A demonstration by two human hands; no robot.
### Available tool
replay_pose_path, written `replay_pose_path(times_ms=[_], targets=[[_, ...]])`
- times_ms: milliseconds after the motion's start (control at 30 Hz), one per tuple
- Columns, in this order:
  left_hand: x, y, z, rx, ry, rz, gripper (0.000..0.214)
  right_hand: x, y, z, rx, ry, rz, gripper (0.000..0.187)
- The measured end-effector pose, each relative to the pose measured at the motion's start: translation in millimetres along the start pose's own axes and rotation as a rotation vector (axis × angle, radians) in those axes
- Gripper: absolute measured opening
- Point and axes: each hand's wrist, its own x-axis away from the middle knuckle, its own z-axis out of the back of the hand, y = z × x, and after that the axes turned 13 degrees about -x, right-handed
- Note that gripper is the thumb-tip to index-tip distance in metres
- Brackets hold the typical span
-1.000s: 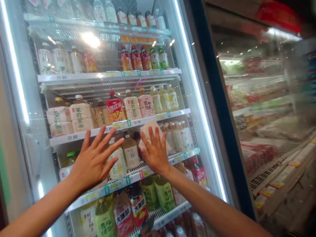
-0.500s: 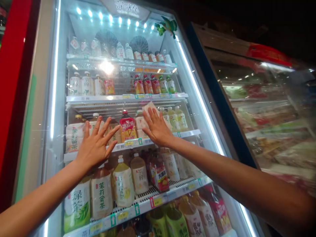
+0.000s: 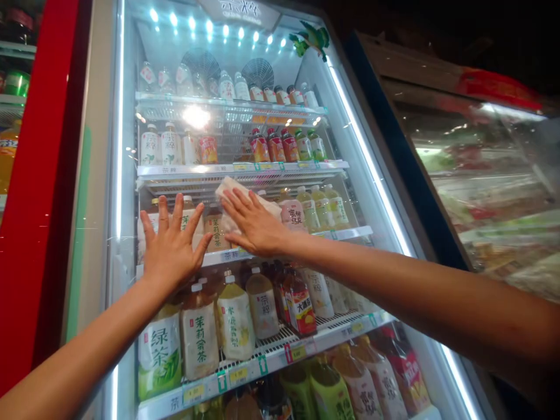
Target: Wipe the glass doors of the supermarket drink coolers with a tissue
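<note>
My left hand (image 3: 170,251) lies with fingers spread against the glass door (image 3: 195,116) of a lit drinks cooler, holding nothing. To its right, my right hand (image 3: 256,227) holds a white cloth (image 3: 224,185) pressed under its fairly flat fingers and palm on the same glass. The cloth sticks out above and beside the fingers; its middle is hidden beneath the hand. Behind the glass, the hands and cloth partly cover the bottles on the middle shelf (image 3: 214,258).
Several shelves of bottled drinks (image 3: 200,332) stand inside the cooler. A green leafy decoration (image 3: 312,39) is at its top right. On the left runs a red cabinet edge (image 3: 52,175); on the right, a blurred display fridge (image 3: 472,186) holds packaged goods.
My right hand has slid left across the glass with the cloth, closer to my left hand. My left hand stays spread on the glass. The view has shifted slightly left.
</note>
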Motion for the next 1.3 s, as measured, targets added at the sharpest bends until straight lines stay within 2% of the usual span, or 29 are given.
replay_pose_path(times_ms=[67, 100, 233, 300, 400, 467, 533, 600, 667, 733, 800, 867, 933, 1000, 1067, 1100, 1233, 1300], targets=[[3.2, -6.8, 0.6, 0.004, -0.019, -0.016, 0.066, -4.5, -3.3, 1.2, -0.016, -0.075, 0.12, 0.086], [4.4, -8.5, 0.8, 0.001, -0.022, -0.026, 0.065, -10.9, -2.3, 2.5, -0.029, -0.091, 0.122, 0.088], [6.8, -5.6, 2.4, -0.005, -0.033, -0.02, 0.062, -43.5, 7.0, 2.2, -0.067, 0.03, -0.086, 0.101], [9.0, -2.3, 3.7, -0.002, -0.049, -0.006, 0.06, -42.4, 5.7, -2.1, -0.074, 0.062, -0.074, 0.106], [16.3, 0.3, 5.5, 0.011, -0.046, 0.011, 0.059, -24.1, 1.0, -4.9, -0.062, -0.008, 0.07, 0.105], [22.0, 0.4, 6.1, 0.019, -0.038, 0.006, 0.06, -22.9, 2.5, -2.6, -0.058, -0.048, 0.084, 0.1], [26.0, -0.1, 6.1, 0.022, -0.034, 0.0, 0.06, -38.3, 6.4, -0.4, -0.079, -0.006, -0.024, 0.091], [27.7, -0.4, 5.5, 0.032, -0.03, 0.004, 0.06, -59.5, 6.6, -3.0, -0.124, 0.14, -0.199, 0.077], [28.0, -0.5, 4.5, 0.055, -0.013, 0.008, 0.06, -70.3, -0.8, -11.6, -0.151, 0.281, -0.311, 0.066], [28.0, -0.6, 3.3, 0.073, 0.008, 0.009, 0.061, -64.5, -12.6, -22.3, -0.129, 0.304, -0.298, 0.065], [28.1, -0.8, 2.1, 0.078, 0.021, 0.006, 0.061, -51.1, -20.6, -28.6, -0.065, 0.223, -0.206, 0.065], [28.0, -1.1, 1.1, 0.077, 0.025, 0.002, 0.06, -45.3, -19.4, -26.0, -0.009, 0.136, -0.143, 0.063], [27.3, -1.2, 0.3, 0.075, 0.033, -0.001, 0.06, -52.9, -12.0, -16.7, 0.01, 0.116, -0.232, 0.063], [27.0, -1.3, -0.5, 0.07, 0.046, 0.001, 0.059, -63.3, -8.2, -8.8, 0.003, 0.145, -0.418, 0.063], [28.8, -1.6, -1.4, 0.07, 0.063, 0.002, 0.06, -60.0, -15.0, -9.8, 0.012, 0.168, -0.5, 0.064], [31.0, -1.7, -1.8, 0.072, 0.07, 0.004, 0.061, -50.9, -21.5, -13.7, 0.023, 0.164, -0.471, 0.063], [44.1, 1.3, -2.3, 0.065, 0.08, -0.04, 0.069, 0.3, -38.4, -30.5, 0.041, 0.122, -0.187, 0.064], [46.5, 7.3, -0.9, 0.055, 0.091, -0.04, 0.073, 7.6, -31.7, -30.5, 0.018, 0.12, -0.184, 0.063]])
